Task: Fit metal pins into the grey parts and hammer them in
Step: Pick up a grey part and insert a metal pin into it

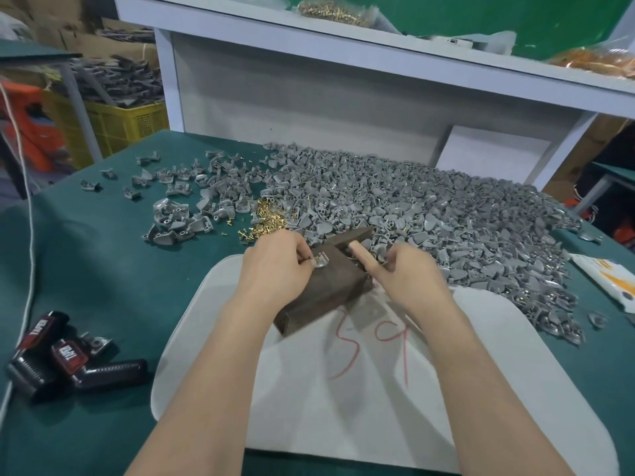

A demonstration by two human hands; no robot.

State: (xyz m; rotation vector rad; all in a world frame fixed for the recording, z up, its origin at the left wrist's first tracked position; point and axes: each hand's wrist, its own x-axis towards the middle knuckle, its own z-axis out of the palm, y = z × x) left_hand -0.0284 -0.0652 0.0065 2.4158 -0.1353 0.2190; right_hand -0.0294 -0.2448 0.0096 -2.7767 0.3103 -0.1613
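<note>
Here, the left hand (275, 266) is pinching a grey part (322, 262), its brass pin (319, 258) showing, on top of the dark wooden block (326, 293). The right hand (409, 273) is curling its fingers round the hammer (360, 257) over the block. Loose pins (266, 218) and heaped grey parts (429, 207) are lying beyond the block.

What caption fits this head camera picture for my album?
Left hand holds a grey part on the wooden block; right hand grips the hammer.
</note>
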